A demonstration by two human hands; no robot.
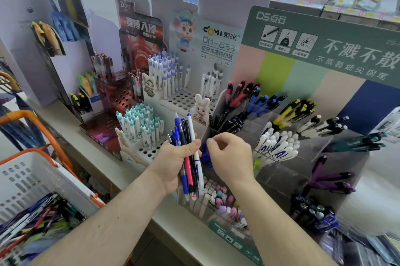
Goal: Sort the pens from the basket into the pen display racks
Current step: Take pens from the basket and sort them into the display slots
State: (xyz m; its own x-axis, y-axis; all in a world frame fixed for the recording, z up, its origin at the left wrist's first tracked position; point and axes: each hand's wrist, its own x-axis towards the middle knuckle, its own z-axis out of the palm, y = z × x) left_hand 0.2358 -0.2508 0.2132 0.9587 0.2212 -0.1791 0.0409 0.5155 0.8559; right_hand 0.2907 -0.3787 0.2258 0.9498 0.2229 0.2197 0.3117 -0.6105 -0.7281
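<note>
My left hand (173,164) grips a bundle of pens (190,157) upright in front of the racks: blue, black, red and white ones. My right hand (229,155) is just to the right of the bundle with its fingers curled and thumb tip close to the fingertips. Directly under that thumb are blue pens (205,156) standing in a clear compartment; whether the hand pinches one is hidden. The white basket (32,179) with orange handles sits at the lower left, with several mixed pens (36,216) in it.
Along the counter stand a clear acrylic rack (303,157) with black, white, yellow, purple and teal pens, a white perforated rack (149,151) with teal-capped pens, another with purple-capped pens (168,75), and a red rack (121,97). Pastel erasers (223,200) lie in a front tray.
</note>
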